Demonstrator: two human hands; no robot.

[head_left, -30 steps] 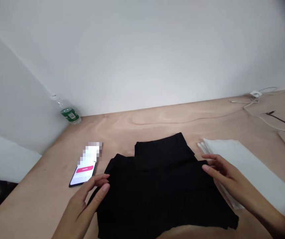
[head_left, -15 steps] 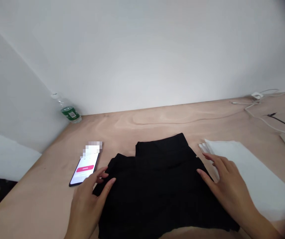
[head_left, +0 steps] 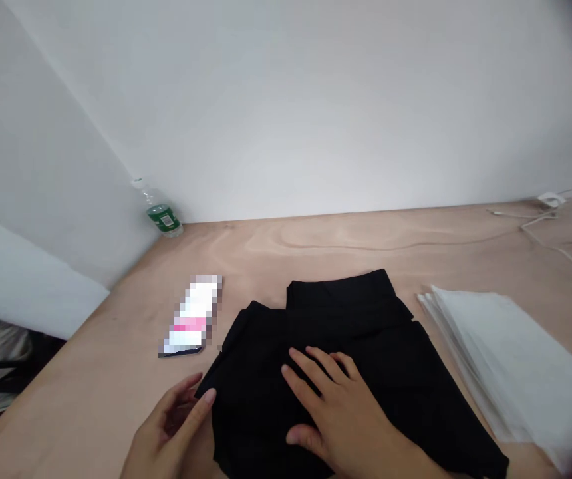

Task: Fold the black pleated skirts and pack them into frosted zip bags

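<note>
A folded black garment [head_left: 261,372] lies on the wooden table, a narrower folded part of it jutting out at the far side; its exact kind does not show. At its left edge, my left hand [head_left: 171,419] has the cloth between thumb and curled fingers. My right hand [head_left: 340,406] rests on top of the garment near its middle, palm down and fingers spread. Right of the garment lies a stack of thin white sheets or cloth [head_left: 515,352].
A phone [head_left: 193,316] with a lit, partly blurred screen lies left of the garment on the tabletop [head_left: 91,386]. In the back left corner stands a plastic bottle [head_left: 163,216] with a green label. White cables [head_left: 540,219] and a black cable lie at the back right.
My right hand has moved left from the garment's right edge onto its middle. My left hand has come nearer along the left edge and closed on it. The view has shifted slightly.
</note>
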